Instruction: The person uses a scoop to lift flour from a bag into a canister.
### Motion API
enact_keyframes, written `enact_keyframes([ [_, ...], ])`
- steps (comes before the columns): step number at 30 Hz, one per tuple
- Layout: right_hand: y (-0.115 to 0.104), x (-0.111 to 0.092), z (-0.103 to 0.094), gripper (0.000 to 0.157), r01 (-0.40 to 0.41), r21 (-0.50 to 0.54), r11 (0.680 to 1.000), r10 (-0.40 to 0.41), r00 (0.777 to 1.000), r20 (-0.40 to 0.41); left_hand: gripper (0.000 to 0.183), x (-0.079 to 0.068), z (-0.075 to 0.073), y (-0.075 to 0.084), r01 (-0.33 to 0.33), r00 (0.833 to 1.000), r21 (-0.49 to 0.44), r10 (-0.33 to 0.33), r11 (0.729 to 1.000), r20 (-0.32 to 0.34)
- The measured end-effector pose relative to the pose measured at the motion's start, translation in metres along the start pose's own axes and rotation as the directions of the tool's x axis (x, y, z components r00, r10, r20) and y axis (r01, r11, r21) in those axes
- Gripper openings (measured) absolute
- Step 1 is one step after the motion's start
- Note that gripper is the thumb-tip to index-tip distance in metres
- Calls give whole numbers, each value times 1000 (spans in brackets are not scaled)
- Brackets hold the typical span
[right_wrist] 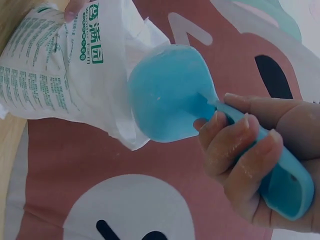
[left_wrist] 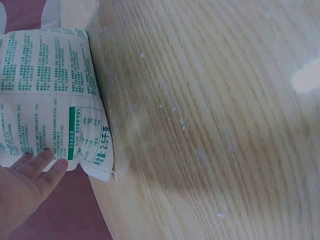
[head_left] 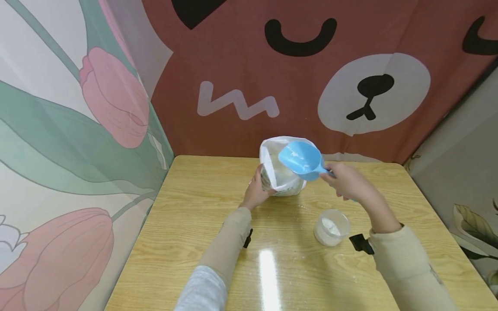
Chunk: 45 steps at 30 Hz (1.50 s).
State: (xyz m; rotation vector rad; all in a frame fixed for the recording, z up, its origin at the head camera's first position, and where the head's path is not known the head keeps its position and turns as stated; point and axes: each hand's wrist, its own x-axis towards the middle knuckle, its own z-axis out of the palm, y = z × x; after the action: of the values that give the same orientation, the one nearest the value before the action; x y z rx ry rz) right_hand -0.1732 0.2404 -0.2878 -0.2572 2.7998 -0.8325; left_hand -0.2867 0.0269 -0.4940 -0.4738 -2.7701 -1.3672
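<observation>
A white bag (head_left: 285, 188) with green print stands at the back of the table, its top folded open around white powder. My left hand (head_left: 257, 192) grips the bag's near left side; in the left wrist view its fingertips (left_wrist: 59, 167) lie on the printed face. The handle of a light blue scoop (head_left: 301, 157) is in the curled fingers of my right hand (head_left: 348, 183). The scoop's bowl hangs over the bag's mouth, with a little white powder on its inside. Seen from the right wrist, the scoop (right_wrist: 167, 95) overlaps the bag's rim (right_wrist: 122, 75).
A clear round tub (head_left: 320, 235) holding white powder stands on the wooden table (head_left: 186, 242), below my right hand. White specks of powder (left_wrist: 182, 122) are scattered beside the bag. A printed cloth (head_left: 233, 138) hangs right behind the table's back edge.
</observation>
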Motion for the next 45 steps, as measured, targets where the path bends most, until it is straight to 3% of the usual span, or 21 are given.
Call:
enact_keyframes([
  [4, -7, 6, 1, 20, 3, -114, 993, -7, 1000, -28, 100, 1, 1, 0, 0, 1000, 15, 0, 1000, -7],
  [9, -17, 13, 5, 15, 14, -273, 962, -43, 994, -102, 104, 2, 1, 1, 10, 1000, 8, -9, 1000, -29],
  [14, -24, 17, 8, 14, -6, -363, 932, -48, 989, -141, 106, 3, 1, 2, 12, 999, -8, -12, 1000, -46],
  [31, -24, 31, 28, 13, 5, -490, 872, -75, 990, -123, 111, 11, 5, 0, -26, 997, -26, 24, 999, -76],
  [39, -19, 57, 44, 17, -85, -637, 766, -80, 971, -225, 108, 10, 3, 2, -39, 996, -23, 37, 999, -84],
  [45, -23, 73, 53, 16, -114, -673, 731, -84, 964, -254, 106, 8, 2, 4, -47, 995, -13, 46, 999, -85],
])
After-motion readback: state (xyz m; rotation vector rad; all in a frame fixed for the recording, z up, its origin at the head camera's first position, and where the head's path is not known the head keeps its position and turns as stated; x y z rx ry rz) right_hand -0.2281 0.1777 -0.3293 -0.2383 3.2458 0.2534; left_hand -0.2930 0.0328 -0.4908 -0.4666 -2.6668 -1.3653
